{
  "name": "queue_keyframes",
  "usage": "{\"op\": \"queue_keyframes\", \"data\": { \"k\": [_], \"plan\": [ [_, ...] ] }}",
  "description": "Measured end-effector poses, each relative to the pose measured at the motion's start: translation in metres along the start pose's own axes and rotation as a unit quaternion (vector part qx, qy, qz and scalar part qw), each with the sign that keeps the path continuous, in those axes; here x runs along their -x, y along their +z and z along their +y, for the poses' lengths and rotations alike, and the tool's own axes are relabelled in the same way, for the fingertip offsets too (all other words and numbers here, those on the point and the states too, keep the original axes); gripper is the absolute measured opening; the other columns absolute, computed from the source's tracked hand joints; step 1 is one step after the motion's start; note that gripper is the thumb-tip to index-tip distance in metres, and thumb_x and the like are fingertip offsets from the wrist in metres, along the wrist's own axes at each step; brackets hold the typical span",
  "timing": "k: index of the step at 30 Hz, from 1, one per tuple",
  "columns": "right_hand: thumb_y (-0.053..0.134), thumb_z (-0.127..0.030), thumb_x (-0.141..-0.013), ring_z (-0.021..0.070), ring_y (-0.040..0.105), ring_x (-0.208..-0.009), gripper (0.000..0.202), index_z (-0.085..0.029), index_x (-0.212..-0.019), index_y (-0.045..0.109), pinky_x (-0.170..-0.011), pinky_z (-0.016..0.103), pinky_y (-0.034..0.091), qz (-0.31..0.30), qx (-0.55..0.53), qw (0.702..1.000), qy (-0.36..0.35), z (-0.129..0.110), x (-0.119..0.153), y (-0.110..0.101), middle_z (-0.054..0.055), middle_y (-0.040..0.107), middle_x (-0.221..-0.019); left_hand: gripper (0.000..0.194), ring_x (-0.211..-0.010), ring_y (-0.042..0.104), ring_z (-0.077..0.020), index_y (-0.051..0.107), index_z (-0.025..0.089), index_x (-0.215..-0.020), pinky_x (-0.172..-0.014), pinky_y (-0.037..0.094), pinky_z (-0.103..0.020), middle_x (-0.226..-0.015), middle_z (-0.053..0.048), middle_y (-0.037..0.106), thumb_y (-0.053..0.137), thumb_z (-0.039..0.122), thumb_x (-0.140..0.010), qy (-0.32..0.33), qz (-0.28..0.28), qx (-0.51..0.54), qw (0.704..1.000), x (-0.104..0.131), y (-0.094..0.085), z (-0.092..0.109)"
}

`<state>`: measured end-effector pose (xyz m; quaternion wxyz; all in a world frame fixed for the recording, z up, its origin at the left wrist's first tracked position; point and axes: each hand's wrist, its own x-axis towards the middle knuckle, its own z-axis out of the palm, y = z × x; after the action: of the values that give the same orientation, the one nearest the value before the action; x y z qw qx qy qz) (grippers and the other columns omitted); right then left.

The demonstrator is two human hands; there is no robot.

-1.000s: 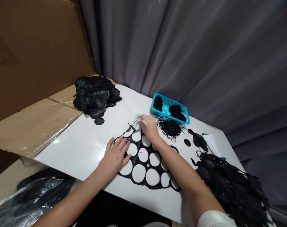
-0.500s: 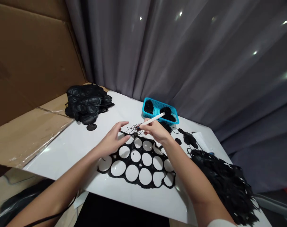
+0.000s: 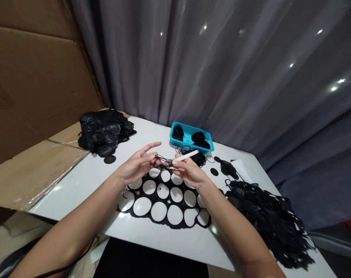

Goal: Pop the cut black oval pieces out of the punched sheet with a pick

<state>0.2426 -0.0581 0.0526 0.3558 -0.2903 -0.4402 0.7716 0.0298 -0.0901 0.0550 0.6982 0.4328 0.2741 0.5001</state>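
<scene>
Several thin black rings [image 3: 161, 158] are pinched in my left hand [image 3: 137, 166], between thumb and fingers, with the index finger stretched out. My right hand [image 3: 189, 170] is closed on a white pen-like tool [image 3: 187, 155] with a dark tip; its fingers meet the rings near that tip. Beneath both hands lies a black sheet [image 3: 152, 198] with rows of round holes, flat on the white table [image 3: 85, 197]. Part of its upper edge is hidden by the hands. A tangle of black rings [image 3: 199, 157] lies just beyond my right hand.
A blue basket [image 3: 188, 139] with black bundles stands at the back. Heaped black sheets lie at left [image 3: 104, 131] and right [image 3: 268, 220]. Loose black discs [image 3: 214, 172] and white paper [image 3: 242, 170] are at right. Cardboard [image 3: 42, 69] borders the left, a grey curtain [image 3: 198, 77] the back.
The thin rings that lay on the table by the sheet are now lifted in my left hand, whose fingers have closed on them. The white tool has tilted lower in my right hand.
</scene>
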Motion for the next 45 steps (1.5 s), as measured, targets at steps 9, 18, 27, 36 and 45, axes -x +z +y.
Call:
{"op": "queue_keyframes", "data": {
  "k": [9,18,27,36,45],
  "plan": [
    [0.086,-0.037,-0.066,0.0155,0.057,-0.085,0.046,-0.022,-0.071,0.043,-0.038,0.014,0.026,-0.109,-0.075,0.991,0.013,0.022,0.011,-0.005,0.006,0.063,-0.097,0.058,-0.042,0.026,0.0012,0.055,0.024,-0.136,-0.069,0.050,-0.022,-0.083,0.005,0.060,0.074,0.018,-0.082,0.016,-0.005,0.083,0.996,0.001,0.003,-0.006],
    [0.087,-0.037,-0.061,0.0066,0.033,-0.051,0.047,-0.022,-0.065,0.043,-0.036,0.014,0.018,-0.121,-0.103,0.987,-0.020,0.020,0.013,0.007,-0.002,0.057,-0.071,0.033,-0.061,0.055,-0.0100,0.065,0.016,-0.112,-0.070,0.051,-0.030,-0.081,-0.002,0.063,0.068,0.037,-0.086,0.007,0.058,-0.186,0.981,-0.007,0.014,-0.028],
    [0.073,-0.028,-0.075,0.0144,0.060,-0.074,0.023,-0.020,-0.070,0.052,-0.068,0.027,0.046,0.076,0.193,0.978,-0.005,0.076,0.034,-0.008,0.002,0.071,-0.086,0.031,-0.122,0.056,-0.0301,0.065,0.019,-0.123,-0.103,0.044,-0.048,-0.129,-0.013,0.063,0.049,0.029,-0.098,0.117,0.016,-0.687,0.717,0.099,0.008,-0.095],
    [0.060,-0.021,-0.085,0.0164,0.061,-0.078,0.007,-0.021,-0.078,0.062,-0.071,0.028,0.045,0.058,0.423,0.902,-0.060,0.089,0.054,-0.007,0.000,0.068,-0.082,0.042,-0.138,0.046,-0.0321,0.055,0.016,-0.140,-0.112,0.037,-0.052,-0.144,-0.011,0.057,0.046,0.032,-0.102,0.168,0.004,-0.795,0.582,0.114,0.004,-0.120],
    [0.052,-0.014,-0.091,0.0211,0.056,-0.084,0.009,-0.020,-0.086,0.057,-0.077,0.033,0.046,-0.023,0.596,0.778,-0.196,0.100,0.060,-0.003,0.006,0.064,-0.089,0.042,-0.138,0.046,-0.0308,0.055,0.017,-0.140,-0.115,0.033,-0.051,-0.146,-0.010,0.056,0.047,0.031,-0.101,0.169,0.005,-0.801,0.574,0.115,0.003,-0.122]
  ]
}}
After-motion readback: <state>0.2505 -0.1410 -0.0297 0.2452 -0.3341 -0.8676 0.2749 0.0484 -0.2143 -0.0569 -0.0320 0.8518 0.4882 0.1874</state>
